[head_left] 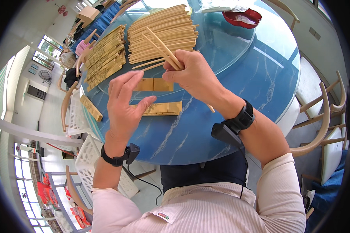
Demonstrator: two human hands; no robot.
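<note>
Round and blue, with white marble veins, the table (190, 136) is seen from above, and a glass turntable (229, 42) is set on its middle; on the turntable a large heap of bare wooden chopsticks (163, 33) is laid, and beside it, to the left, a row of chopsticks already in yellow paper sleeves (105, 56) is stacked; a red heart-shaped dish (242, 17) is placed at the far edge. A pair of chopsticks (163, 48) is pinched by the right hand (194, 75), between the thumb and the closed fingers, and is held above the table with the tips pointing up and to the left, over the heap; the left hand (124, 105) is held open above the table, the fingers spread and the thumb apart, and nothing is gripped by it. Between the two hands two flat yellow paper sleeves (159, 108) are lying on the table surface, one near the thumb of the left hand and one further away. Wooden chairs (322, 116) are seen around the table; white plastic baskets (89, 159) are standing on the floor at the left.
</note>
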